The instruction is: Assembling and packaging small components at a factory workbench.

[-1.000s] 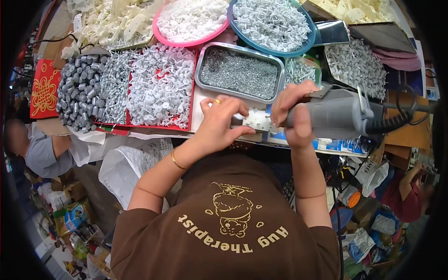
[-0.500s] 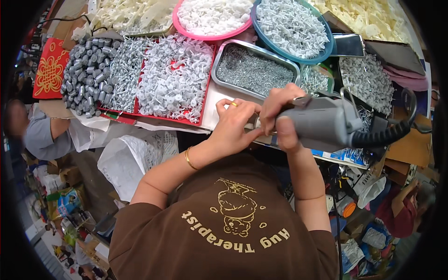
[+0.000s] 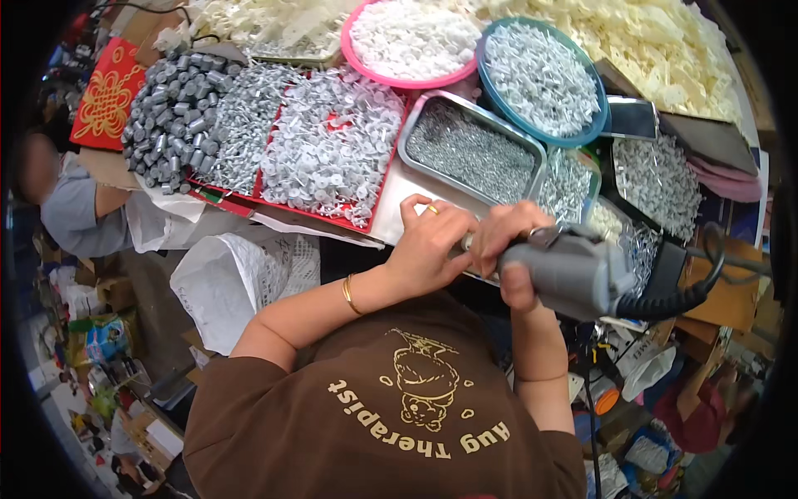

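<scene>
My right hand (image 3: 509, 241) is wrapped round the front of a grey electric screwdriver (image 3: 573, 273), which lies nearly level and points left. A black coiled cable (image 3: 673, 304) runs from its rear end. Close against the tool's tip, my left hand (image 3: 434, 248) has its thumb and fingers pressed together; whatever they pinch is hidden. Both hands are at the table's near edge, just below a metal tray (image 3: 474, 148) of tiny metal parts. Left of them stands a red box (image 3: 370, 218) filled with white plastic pieces with screws.
Beyond are a pink basin (image 3: 349, 51) and a teal basin (image 3: 600, 125) of small parts. Grey cylinders (image 3: 179, 112) are heaped at the left. A phone (image 3: 630, 116) lies at the right. A white sack (image 3: 218, 287) hangs below the table edge. Other people are at both sides.
The whole view has shifted and turned slightly, so the table sits lower and further right. The screwdriver's rear end appears lower. Both hands keep their grip by the tip.
</scene>
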`<state>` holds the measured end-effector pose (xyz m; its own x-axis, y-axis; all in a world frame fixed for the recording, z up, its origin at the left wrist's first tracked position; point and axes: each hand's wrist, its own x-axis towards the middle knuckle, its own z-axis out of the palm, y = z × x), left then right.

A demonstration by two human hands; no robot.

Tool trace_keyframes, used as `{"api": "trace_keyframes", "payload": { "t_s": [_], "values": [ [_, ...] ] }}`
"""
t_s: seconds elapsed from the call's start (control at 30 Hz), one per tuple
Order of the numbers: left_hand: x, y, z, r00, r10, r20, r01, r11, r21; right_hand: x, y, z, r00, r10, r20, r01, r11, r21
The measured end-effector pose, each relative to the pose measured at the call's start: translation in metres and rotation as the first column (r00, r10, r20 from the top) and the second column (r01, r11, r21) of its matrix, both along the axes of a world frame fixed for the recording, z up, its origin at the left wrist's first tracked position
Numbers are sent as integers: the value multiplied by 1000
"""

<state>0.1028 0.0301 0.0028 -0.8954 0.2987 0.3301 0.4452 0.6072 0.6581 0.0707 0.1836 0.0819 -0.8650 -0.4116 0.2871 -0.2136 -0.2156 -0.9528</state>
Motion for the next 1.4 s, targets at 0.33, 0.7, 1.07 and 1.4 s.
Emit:
{"api": "trace_keyframes", "payload": {
  "t_s": [0.33,0.7,1.07,1.4],
  "values": [
    [5,5,-5,1000,25,13,-26,995,100,3,22,3,983,-163,-80,144,969,-200],
    [2,2,-15,989,-116,-89,116,993,-2,2,28,-14,963,-267,45,270,930,-250],
    [8,-46,29,991,69,-115,-25,937,347,-162,316,-53,-14,-994,110,997,-22,-72],
    [122,-322,77,364,827,427,-279,535,-798,-112,330,-70,515,-822,243,856,505,-105]
  ]
}}
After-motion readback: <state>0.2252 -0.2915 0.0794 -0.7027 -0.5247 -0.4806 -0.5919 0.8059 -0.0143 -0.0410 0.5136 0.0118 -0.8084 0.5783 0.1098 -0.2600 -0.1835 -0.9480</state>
